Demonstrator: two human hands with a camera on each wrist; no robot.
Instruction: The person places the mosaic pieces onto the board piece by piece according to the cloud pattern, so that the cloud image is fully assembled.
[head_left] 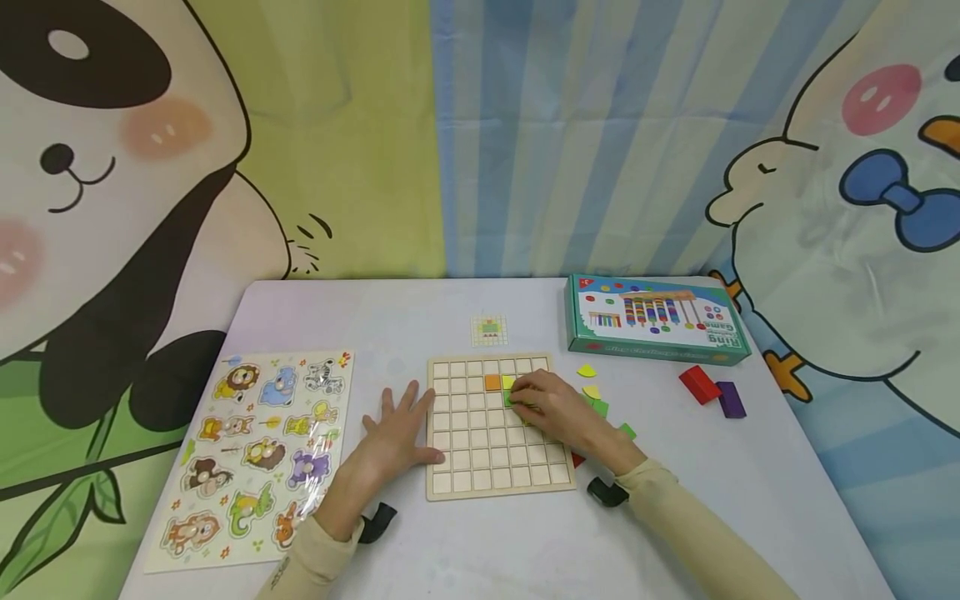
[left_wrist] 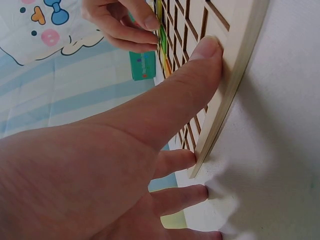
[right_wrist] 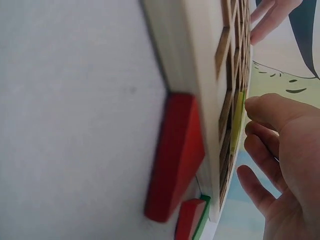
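Note:
A pale wooden grid board (head_left: 480, 495) lies mid-table with an orange square tile (head_left: 492, 382), a yellow tile (head_left: 508, 382) and a green tile (head_left: 507, 397) in its cells. My left hand (head_left: 394, 440) is spread at the board's left side, its thumb resting on the rim in the left wrist view. Over the tiles, my right hand (head_left: 551, 406) has its thumb and fingers loosely bent, thumb tip right at a yellow-green tile (right_wrist: 238, 122) in the right wrist view. Nothing shows between the thumb and index there. The hand partly hides the tiles in the head view.
A small pattern card (head_left: 489, 330) lies behind the board. Loose yellow tiles (head_left: 587, 371), green tiles (head_left: 598, 407) and red tiles (right_wrist: 176, 157) lie right of it. An animal picture board (head_left: 262, 458) is at left; a green game box (head_left: 657, 319) and red block (head_left: 700, 385) are at right.

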